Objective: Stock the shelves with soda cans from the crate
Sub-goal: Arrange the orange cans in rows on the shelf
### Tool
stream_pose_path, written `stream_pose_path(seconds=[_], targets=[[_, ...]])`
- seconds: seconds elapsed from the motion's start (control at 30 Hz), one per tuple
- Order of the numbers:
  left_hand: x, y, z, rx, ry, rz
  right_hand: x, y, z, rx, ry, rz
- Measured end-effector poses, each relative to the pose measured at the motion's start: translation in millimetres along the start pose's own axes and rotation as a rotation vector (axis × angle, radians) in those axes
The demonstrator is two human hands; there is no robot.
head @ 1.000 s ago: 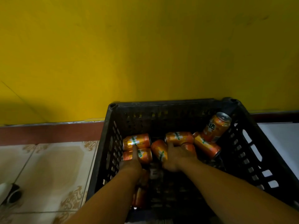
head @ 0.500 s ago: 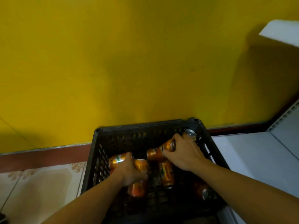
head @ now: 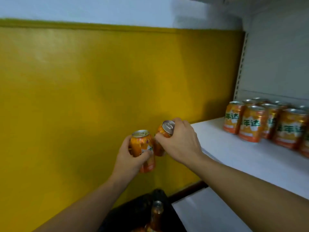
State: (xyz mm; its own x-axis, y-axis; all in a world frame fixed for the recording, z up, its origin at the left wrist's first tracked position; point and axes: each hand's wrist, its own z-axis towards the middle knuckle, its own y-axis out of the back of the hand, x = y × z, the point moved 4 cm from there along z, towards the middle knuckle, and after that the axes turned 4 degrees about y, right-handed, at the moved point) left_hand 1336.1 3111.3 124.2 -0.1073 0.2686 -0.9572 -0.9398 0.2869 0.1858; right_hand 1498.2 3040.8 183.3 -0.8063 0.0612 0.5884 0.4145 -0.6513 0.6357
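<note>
The white shelf [head: 237,158] runs from centre right to the lower right edge of the frame, its near strip bare in front of a cluster of orange cans [head: 267,121] standing upright at right (the far ones blur together). Open yellow wall [head: 83,97] fills the left. At bottom centre the black crate [head: 133,213] shows a corner, with a few cans [head: 156,216] dim inside. The left hand [head: 130,158] wraps an upright can [head: 143,146], fingers curled round its side. The right hand [head: 180,143] grips a tilted can [head: 164,133] from above, just left of the shelf's edge; the two held cans touch.
</note>
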Motion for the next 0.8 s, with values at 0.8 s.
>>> stream_pose_path(seconds=[0.8], targets=[[-87,-247,-3,0.293,-0.257,0.039,-142,218,-30,-0.086,-0.195,-0.362]])
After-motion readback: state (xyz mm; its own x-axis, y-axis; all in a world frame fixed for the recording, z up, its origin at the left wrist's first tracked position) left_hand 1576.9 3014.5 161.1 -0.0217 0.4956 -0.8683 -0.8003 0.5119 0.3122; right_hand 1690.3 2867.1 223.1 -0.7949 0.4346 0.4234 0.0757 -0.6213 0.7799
